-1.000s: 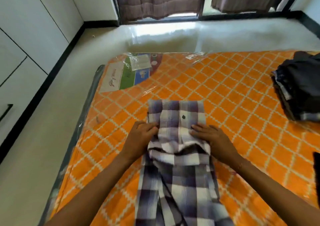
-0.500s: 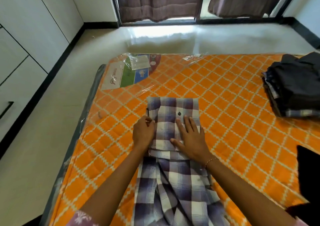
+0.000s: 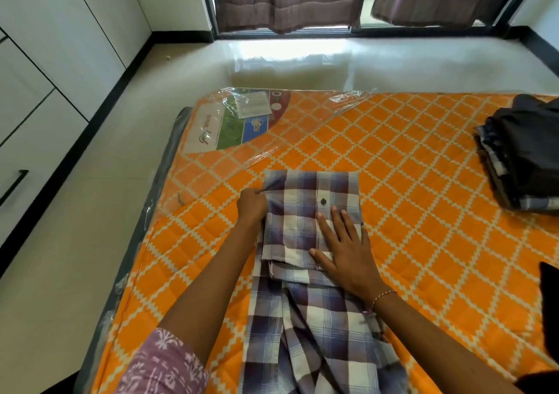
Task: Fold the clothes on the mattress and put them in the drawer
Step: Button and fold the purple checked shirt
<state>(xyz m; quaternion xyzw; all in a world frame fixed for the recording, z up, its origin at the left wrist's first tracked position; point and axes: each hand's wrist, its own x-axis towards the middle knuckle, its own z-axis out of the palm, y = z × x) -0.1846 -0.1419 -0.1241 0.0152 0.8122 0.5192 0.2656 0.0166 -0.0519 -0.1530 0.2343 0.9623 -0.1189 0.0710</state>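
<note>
Head view: a checked shirt (image 3: 305, 221) is laid on the orange mattress (image 3: 423, 212), its far part folded into a rectangle and its near part spread loose. The folded part's left edge is pinched by the curled fingers of the left hand (image 3: 252, 206). The right hand (image 3: 344, 248) is pressed flat on the fold, fingers straight and spread. A dark clothes pile (image 3: 526, 157) is seen at the mattress's right edge.

A: Item one? 
B: Checked shirt (image 3: 305, 212), part-folded, on orange mattress (image 3: 423, 212). 
A: Hands? 
B: Left hand (image 3: 252, 204) pinches the fold's left edge; right hand (image 3: 344, 248) lies flat on the fold, fingers straight. 
A: Other stock? 
B: Dark clothes stack (image 3: 526, 157) at the mattress's right edge; white drawers (image 3: 27, 139) along the left wall.
</note>
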